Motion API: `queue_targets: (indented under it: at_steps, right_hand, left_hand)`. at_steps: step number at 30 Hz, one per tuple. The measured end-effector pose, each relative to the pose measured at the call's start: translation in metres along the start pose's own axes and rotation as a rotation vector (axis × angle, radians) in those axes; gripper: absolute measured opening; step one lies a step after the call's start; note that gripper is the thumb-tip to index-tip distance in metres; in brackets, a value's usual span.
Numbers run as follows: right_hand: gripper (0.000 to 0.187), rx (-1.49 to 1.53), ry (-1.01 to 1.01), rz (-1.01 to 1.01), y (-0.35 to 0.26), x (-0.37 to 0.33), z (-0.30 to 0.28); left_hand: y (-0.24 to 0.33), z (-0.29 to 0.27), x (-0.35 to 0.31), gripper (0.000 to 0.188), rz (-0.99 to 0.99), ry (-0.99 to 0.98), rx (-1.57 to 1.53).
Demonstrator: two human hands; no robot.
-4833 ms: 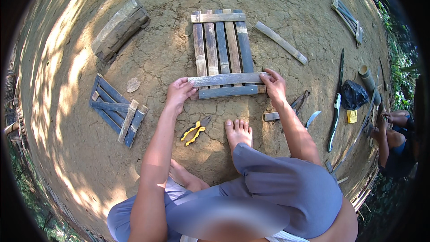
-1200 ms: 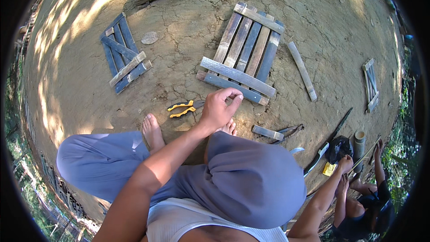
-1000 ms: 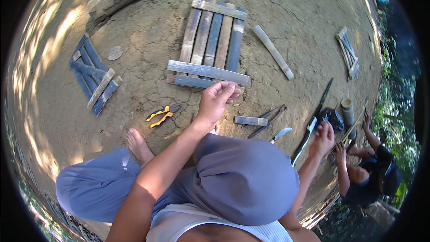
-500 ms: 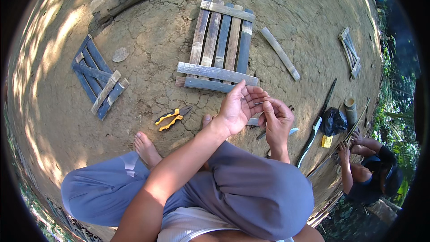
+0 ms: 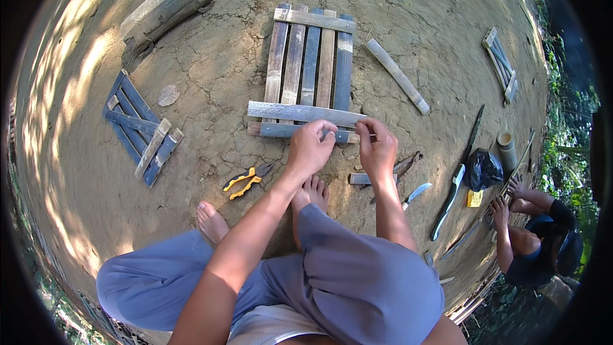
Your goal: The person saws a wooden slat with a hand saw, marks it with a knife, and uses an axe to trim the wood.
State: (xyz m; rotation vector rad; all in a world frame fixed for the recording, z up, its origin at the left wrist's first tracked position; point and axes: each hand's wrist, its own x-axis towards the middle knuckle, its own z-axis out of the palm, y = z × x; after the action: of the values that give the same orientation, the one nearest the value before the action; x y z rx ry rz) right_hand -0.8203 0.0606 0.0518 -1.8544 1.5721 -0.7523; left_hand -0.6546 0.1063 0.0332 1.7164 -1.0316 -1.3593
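Observation:
A panel of several wooden slats (image 5: 308, 57) lies flat on the ground in front of me. One crosspiece (image 5: 274, 110) rests across its near part, just beyond another darker crosspiece. My left hand (image 5: 311, 150) is closed over the near edge, its fingers curled; what they hold, if anything, is hidden. At the right end of the crosspiece, my right hand (image 5: 379, 148) pinches thumb against fingers. A thin, nail-like piece showed in that pinch earlier; now it is mostly hidden. Yellow-and-black pliers (image 5: 248, 179) lie left of my foot.
Near my right forearm lie a blocky grey-brown piece (image 5: 364, 179) and a knife (image 5: 418, 193). Farther right are a long blade (image 5: 454, 185), a black plastic bag (image 5: 483, 169) and a bamboo tube (image 5: 507, 150). A co-worker (image 5: 539, 236) crouches there. Another slatted frame (image 5: 143, 128) lies left.
Both hands have moved forward from above my knee to the panel's near edge. The left hand, earlier open palm up, has turned over and curled. The right hand keeps its pinch.

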Motion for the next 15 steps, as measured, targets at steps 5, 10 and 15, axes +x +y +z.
queue_targets:
  at_steps: [5,10,15]
  right_hand:
    - [0.008,-0.120,-0.019,-0.020,0.023,0.010,0.026]
    - [0.008,-0.152,-0.043,-0.042,0.022,0.011,0.028]
    - [0.007,-0.204,-0.027,-0.152,0.022,0.013,0.030]
  left_hand:
    - [-0.002,-0.005,0.052,0.019,0.482,0.010,0.451]
    - [-0.010,-0.001,0.066,0.020,0.459,-0.111,0.477]
    - [-0.015,0.002,0.065,0.019,0.484,-0.068,0.445]
